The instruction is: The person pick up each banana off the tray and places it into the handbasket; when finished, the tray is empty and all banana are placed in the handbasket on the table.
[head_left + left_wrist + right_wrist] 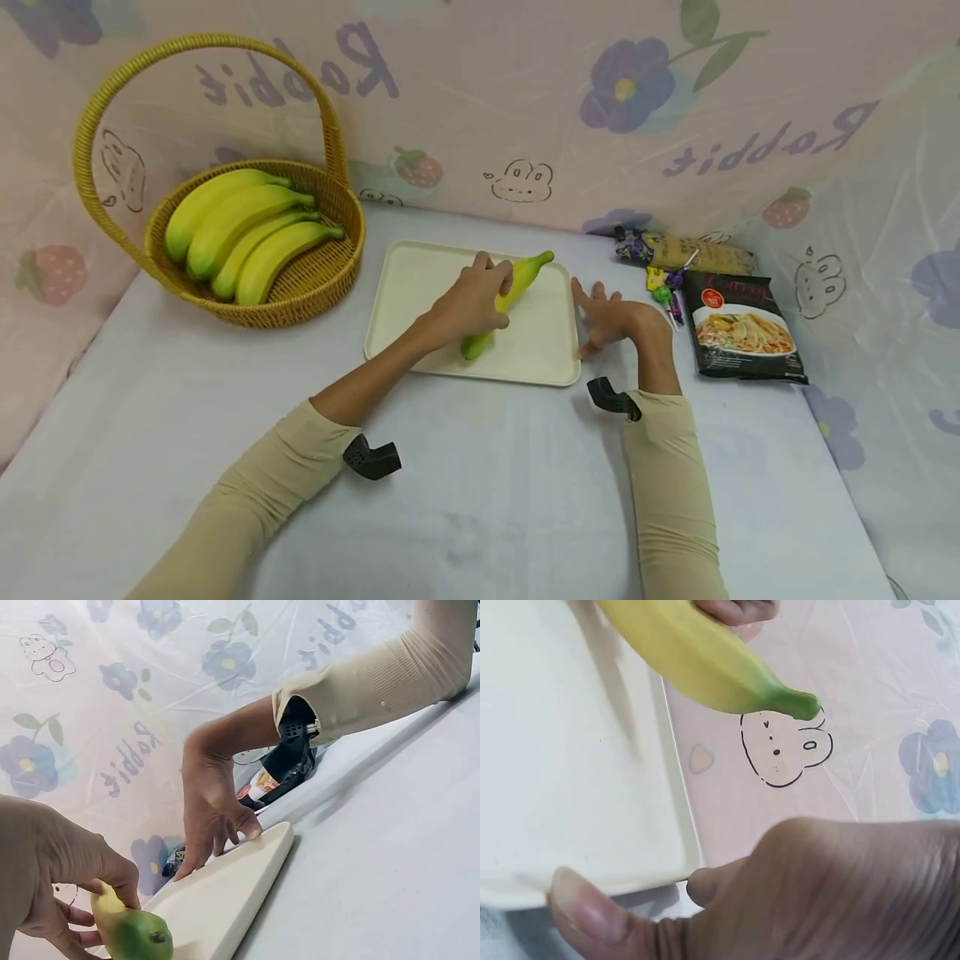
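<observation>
A single yellow banana (528, 273) with green ends lies slantwise over the cream tray (542, 350). My left hand (471, 298) grips it around the middle, thumb on the near side. In the left wrist view the banana's green tip (142, 934) points toward the camera below the fingers. In the right wrist view its stem reaches past the tray's edge, above the tray surface. My right hand (606, 318) rests at the tray's right rim with fingers spread along it. Its thumb (592, 911) touches the rim.
A wicker basket (352, 242) with a tall handle holds several bananas (247, 225) at the left. At the right lie a black noodle packet (742, 329), a long wrapped packet (690, 250) and several lollipops (663, 293). A patterned curtain (480, 100) stands behind the white table (465, 483).
</observation>
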A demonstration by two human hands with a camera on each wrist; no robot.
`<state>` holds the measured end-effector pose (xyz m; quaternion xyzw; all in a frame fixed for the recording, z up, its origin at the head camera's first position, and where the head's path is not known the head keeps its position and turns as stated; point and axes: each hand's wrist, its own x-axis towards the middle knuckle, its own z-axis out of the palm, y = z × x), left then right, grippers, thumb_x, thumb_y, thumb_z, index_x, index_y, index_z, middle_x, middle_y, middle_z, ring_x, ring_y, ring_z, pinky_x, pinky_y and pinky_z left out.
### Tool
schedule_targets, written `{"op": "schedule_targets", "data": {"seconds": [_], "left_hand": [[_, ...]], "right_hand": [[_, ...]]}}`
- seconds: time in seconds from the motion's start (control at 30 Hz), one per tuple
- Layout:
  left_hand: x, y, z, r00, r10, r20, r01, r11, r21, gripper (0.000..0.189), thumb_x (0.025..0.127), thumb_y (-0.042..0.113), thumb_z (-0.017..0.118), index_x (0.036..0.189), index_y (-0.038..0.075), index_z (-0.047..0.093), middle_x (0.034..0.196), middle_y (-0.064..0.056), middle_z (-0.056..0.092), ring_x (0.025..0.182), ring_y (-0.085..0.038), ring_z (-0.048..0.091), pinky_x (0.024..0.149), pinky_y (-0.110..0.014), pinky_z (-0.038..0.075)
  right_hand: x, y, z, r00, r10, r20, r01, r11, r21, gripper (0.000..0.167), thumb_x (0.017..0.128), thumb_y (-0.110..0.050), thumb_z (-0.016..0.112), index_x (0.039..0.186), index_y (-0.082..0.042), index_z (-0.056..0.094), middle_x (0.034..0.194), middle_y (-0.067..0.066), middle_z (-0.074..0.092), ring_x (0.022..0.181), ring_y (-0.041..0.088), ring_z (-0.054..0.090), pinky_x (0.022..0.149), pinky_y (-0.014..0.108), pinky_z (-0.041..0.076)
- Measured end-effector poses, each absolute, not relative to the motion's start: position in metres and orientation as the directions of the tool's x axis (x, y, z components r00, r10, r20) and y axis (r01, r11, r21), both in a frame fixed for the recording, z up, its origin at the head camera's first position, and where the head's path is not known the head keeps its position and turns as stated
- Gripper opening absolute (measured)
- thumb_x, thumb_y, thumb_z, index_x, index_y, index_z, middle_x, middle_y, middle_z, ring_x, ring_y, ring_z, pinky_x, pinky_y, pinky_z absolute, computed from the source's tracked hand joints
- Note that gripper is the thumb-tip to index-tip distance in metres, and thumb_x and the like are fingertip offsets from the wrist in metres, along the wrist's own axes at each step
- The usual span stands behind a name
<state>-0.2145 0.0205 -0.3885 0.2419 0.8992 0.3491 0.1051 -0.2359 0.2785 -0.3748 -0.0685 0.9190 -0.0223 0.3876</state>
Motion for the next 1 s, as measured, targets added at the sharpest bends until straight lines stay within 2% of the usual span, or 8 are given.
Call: {"op": "schedule_targets", "data": {"seconds": [0.1, 0.17, 0.23, 0.33, 0.53, 0.6, 0.77, 1.0], "left_hand": [[-0.216, 0.018, -0.385, -0.883, 0.468, -0.045, 0.293, 0.622, 0.726, 0.062, 0.083, 0.005, 0.078, 0.130, 0.013, 0.039, 0.124, -0.015, 0.050, 0.100, -0.031, 0.051, 0.068, -0.029, 0.049], [-0.217, 0.016, -0.382, -0.889, 0.456, -0.047, 0.271, 0.605, 0.749, 0.077, 0.082, 0.006, 0.080, 0.141, 0.017, 0.031, 0.117, -0.015, 0.057, 0.093, -0.031, 0.058, 0.066, -0.030, 0.052], [-0.219, 0.014, -0.380, -0.888, 0.458, -0.044, 0.267, 0.589, 0.763, 0.083, 0.081, 0.008, 0.080, 0.146, 0.018, 0.029, 0.109, -0.014, 0.061, 0.085, -0.029, 0.063, 0.064, -0.030, 0.054], [-0.222, 0.010, -0.377, -0.876, 0.482, -0.022, 0.292, 0.566, 0.771, 0.079, 0.083, 0.013, 0.078, 0.148, 0.015, 0.032, 0.104, -0.015, 0.065, 0.082, -0.026, 0.066, 0.068, -0.031, 0.055], [-0.226, 0.003, -0.366, -0.854, 0.521, -0.010, 0.302, 0.510, 0.805, 0.074, 0.092, 0.025, 0.075, 0.153, 0.011, 0.035, 0.130, -0.015, 0.066, 0.103, -0.026, 0.069, 0.087, -0.036, 0.059], [-0.225, 0.001, -0.362, -0.850, 0.526, -0.004, 0.299, 0.488, 0.820, 0.077, 0.094, 0.029, 0.075, 0.156, 0.012, 0.033, 0.134, -0.014, 0.065, 0.106, -0.026, 0.069, 0.087, -0.036, 0.060], [-0.222, -0.004, -0.353, -0.840, 0.542, 0.003, 0.261, 0.399, 0.879, 0.081, 0.097, 0.032, 0.074, 0.161, 0.016, 0.028, 0.130, -0.014, 0.063, 0.106, -0.026, 0.072, 0.076, -0.034, 0.065], [-0.221, -0.012, -0.341, -0.840, 0.541, 0.035, 0.260, 0.344, 0.902, 0.080, 0.100, 0.034, 0.070, 0.164, 0.013, 0.028, 0.122, -0.013, 0.063, 0.102, -0.024, 0.072, 0.070, -0.032, 0.065]], "right_hand": [[-0.236, 0.279, -0.375, -0.689, -0.149, -0.710, -0.115, 0.989, -0.095, 0.131, 0.090, -0.036, 0.083, 0.164, -0.009, -0.022, 0.167, 0.038, -0.019, 0.153, 0.065, -0.008, 0.121, 0.080, 0.011], [-0.236, 0.279, -0.375, -0.689, -0.155, -0.708, -0.120, 0.988, -0.099, 0.132, 0.089, -0.036, 0.083, 0.164, -0.009, -0.022, 0.166, 0.039, -0.019, 0.153, 0.065, -0.008, 0.121, 0.080, 0.011], [-0.236, 0.278, -0.375, -0.689, -0.158, -0.707, -0.122, 0.987, -0.101, 0.132, 0.089, -0.036, 0.083, 0.164, -0.009, -0.022, 0.166, 0.039, -0.019, 0.153, 0.065, -0.008, 0.121, 0.080, 0.011], [-0.236, 0.279, -0.375, -0.690, -0.159, -0.706, -0.121, 0.987, -0.104, 0.133, 0.088, -0.036, 0.084, 0.164, -0.008, -0.022, 0.166, 0.039, -0.019, 0.153, 0.065, -0.008, 0.121, 0.080, 0.010], [-0.236, 0.279, -0.375, -0.689, -0.149, -0.710, -0.103, 0.989, -0.107, 0.132, 0.089, -0.035, 0.084, 0.164, -0.010, -0.022, 0.167, 0.037, -0.020, 0.153, 0.064, -0.010, 0.122, 0.079, 0.008], [-0.235, 0.280, -0.374, -0.691, -0.150, -0.707, -0.102, 0.989, -0.110, 0.131, 0.089, -0.034, 0.083, 0.164, -0.010, -0.022, 0.167, 0.037, -0.020, 0.154, 0.063, -0.010, 0.122, 0.079, 0.008], [-0.233, 0.279, -0.374, -0.696, -0.157, -0.700, -0.108, 0.988, -0.114, 0.128, 0.090, -0.034, 0.082, 0.165, -0.010, -0.019, 0.168, 0.036, -0.018, 0.155, 0.062, -0.009, 0.122, 0.079, 0.009], [-0.232, 0.279, -0.372, -0.709, -0.158, -0.687, -0.124, 0.987, -0.099, 0.128, 0.090, -0.036, 0.082, 0.165, -0.010, -0.018, 0.169, 0.036, -0.015, 0.155, 0.062, -0.007, 0.121, 0.080, 0.012]]}}
